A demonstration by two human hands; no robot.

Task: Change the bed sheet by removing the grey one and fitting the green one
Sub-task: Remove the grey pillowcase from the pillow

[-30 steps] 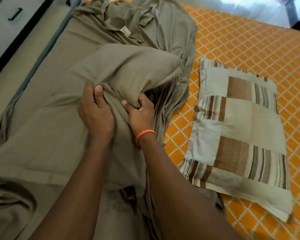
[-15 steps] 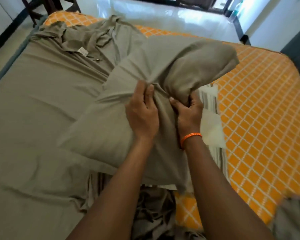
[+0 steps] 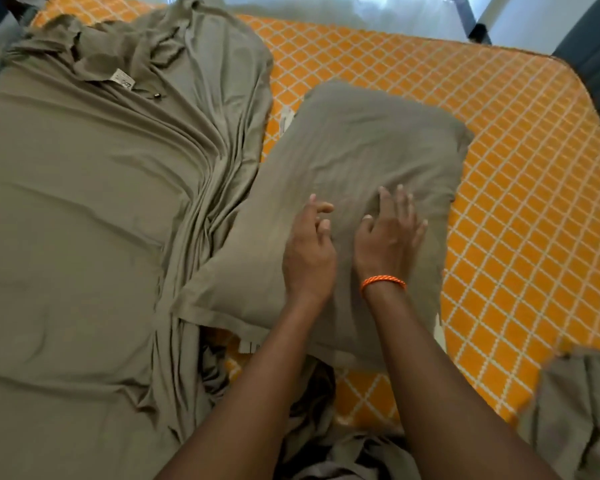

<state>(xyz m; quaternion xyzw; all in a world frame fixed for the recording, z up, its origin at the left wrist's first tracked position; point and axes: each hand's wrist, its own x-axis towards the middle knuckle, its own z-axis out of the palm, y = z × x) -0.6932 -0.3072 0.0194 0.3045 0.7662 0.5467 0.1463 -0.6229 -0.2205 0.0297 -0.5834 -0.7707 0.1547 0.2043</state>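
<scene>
An olive-green sheet (image 3: pixel 84 209) covers the left half of the bed, bunched in folds along its right edge. A pillow in a matching olive-green case (image 3: pixel 361 154) lies flat on the orange diamond-patterned mattress (image 3: pixel 520 188). My left hand (image 3: pixel 309 251) hovers over the pillow's near half with its fingers loosely spread and holds nothing. Beside it, my right hand (image 3: pixel 388 233), with an orange band at the wrist, has its fingers spread just above or on the pillow. No grey sheet is plainly in view.
A white label (image 3: pixel 122 79) shows on the crumpled sheet at the far left. More olive cloth (image 3: pixel 579 410) lies bunched at the near right corner. Dark fabric (image 3: pixel 312 386) lies under my forearms. Pale floor (image 3: pixel 343 8) runs beyond the bed's far edge.
Both hands gripped the green pillow and lifted it to the right. It now lies on the orange mattress, over the striped pillow, and both hands have let go.
</scene>
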